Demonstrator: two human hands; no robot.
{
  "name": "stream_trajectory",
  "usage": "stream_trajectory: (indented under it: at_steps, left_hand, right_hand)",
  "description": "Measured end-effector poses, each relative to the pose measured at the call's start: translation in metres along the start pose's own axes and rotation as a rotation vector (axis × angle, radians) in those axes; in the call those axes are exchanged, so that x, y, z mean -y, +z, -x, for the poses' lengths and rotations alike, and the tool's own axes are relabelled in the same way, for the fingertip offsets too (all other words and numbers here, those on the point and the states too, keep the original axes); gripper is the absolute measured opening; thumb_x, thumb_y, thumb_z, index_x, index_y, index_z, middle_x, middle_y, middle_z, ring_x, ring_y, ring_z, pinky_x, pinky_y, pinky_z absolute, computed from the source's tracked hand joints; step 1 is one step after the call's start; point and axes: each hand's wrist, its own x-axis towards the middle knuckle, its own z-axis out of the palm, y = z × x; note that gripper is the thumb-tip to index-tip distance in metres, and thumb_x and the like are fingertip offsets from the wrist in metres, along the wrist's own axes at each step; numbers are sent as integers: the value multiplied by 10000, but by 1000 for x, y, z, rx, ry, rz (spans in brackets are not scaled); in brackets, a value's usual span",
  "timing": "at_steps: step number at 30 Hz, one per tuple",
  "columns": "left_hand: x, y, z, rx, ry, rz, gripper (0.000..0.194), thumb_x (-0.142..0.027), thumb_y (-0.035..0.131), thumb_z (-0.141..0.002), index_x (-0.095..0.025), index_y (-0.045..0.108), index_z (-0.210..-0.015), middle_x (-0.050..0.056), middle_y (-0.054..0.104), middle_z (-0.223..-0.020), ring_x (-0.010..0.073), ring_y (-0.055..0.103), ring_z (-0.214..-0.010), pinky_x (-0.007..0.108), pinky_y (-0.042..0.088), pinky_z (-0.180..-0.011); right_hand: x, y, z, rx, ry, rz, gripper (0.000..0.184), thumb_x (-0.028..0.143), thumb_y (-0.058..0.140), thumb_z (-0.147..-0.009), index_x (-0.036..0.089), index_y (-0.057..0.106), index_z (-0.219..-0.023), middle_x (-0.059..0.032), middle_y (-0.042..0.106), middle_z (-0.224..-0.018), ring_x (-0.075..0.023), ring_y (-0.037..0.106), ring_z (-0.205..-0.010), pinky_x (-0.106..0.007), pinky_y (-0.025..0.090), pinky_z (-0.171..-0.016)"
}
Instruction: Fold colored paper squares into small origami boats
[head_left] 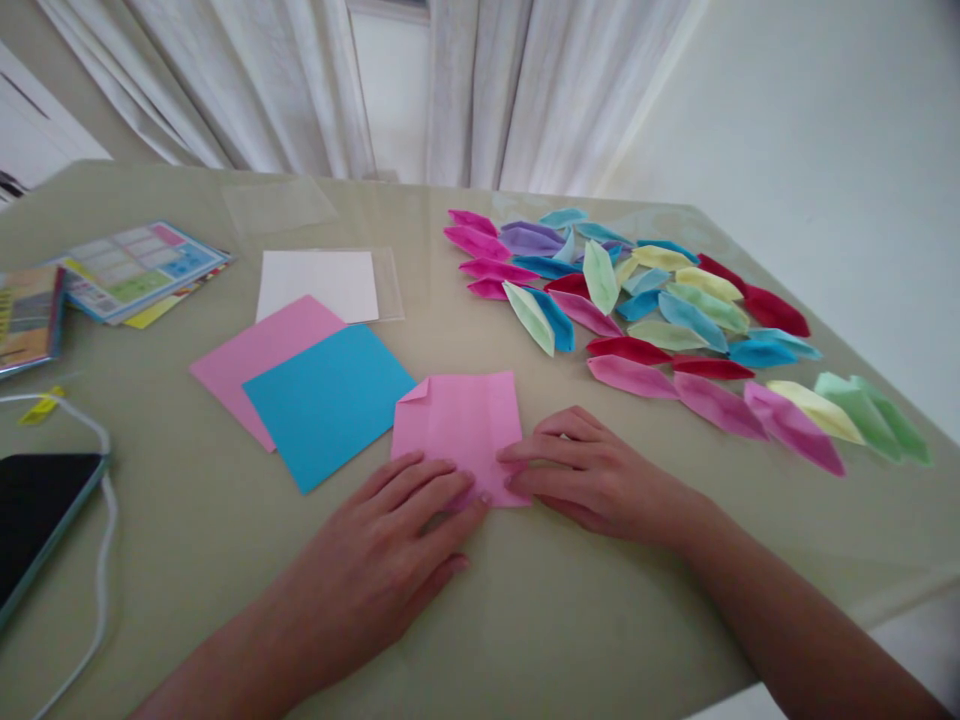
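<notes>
A pink sheet of origami paper (461,420) lies on the table in front of me, its top left corner folded over and upright crease lines showing. My left hand (412,520) rests palm down across its lower left part, fingers stretched out, the index fingertip at the bottom edge and the thumb off the paper. From the right, my right hand (585,465) touches the lower right edge with loosely bent, parted fingertips; its thumb is mostly hidden. Close by on the left, a blue square sheet (330,400) overlaps another pink sheet (232,375).
Many folded paper pieces (637,300) in several colours spread over the right side. A white sheet (319,285) and clear plastic sleeve (388,285) lie behind the squares. Printed cards (142,270), a phone (45,520) and a white cable (105,560) are at the left.
</notes>
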Motion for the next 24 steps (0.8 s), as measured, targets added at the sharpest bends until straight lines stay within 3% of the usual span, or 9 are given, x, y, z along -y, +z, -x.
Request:
stream_trajectory:
  at_steps: [5,9,15,20,24]
  left_hand:
    - [-6,-2,2,75,-71,24,402,-342,674,-996,-306,634,-1394,51,651,-1398,315,557,-1328,563,447,-1178]
    - [-7,-1,3,59,-36,-1,432,-307,638,-1017,-296,603,-1448,30,643,-1461,299,534,-1367,544,377,-1230]
    - [-9,0,4,24,15,-15,407,-290,588,-1044,-254,606,-1449,19,665,-1455,258,553,-1357,502,266,-1283]
    - [-10,2,4,18,-1,3,390,-332,565,-1066,-259,607,-1447,7,657,-1473,256,548,-1363,495,175,-1303]
    - [-9,0,3,17,11,7,386,-357,564,-1070,-248,614,-1437,6,674,-1451,248,564,-1342,472,180,-1297]
  right_hand:
    - [0,1,-2,76,51,-96,161,234,611,-1068,231,758,-1133,-59,743,-1290,-194,615,-1166,-373,441,-1037]
    - [0,3,-6,97,83,-225,157,231,585,-1079,215,739,-1104,-66,731,-1201,-189,620,-1164,-388,431,-1072]
    - [7,13,-11,21,256,-338,118,267,614,-1061,181,678,-1011,-82,699,-1057,-210,625,-1008,-352,494,-924]
    - [10,20,-10,-27,296,-309,103,264,638,-1047,181,662,-991,-69,688,-1012,-209,618,-973,-337,488,-885]
    - [10,21,-10,-29,326,-315,108,271,649,-1040,179,657,-984,-69,670,-1007,-207,609,-958,-330,492,-859]
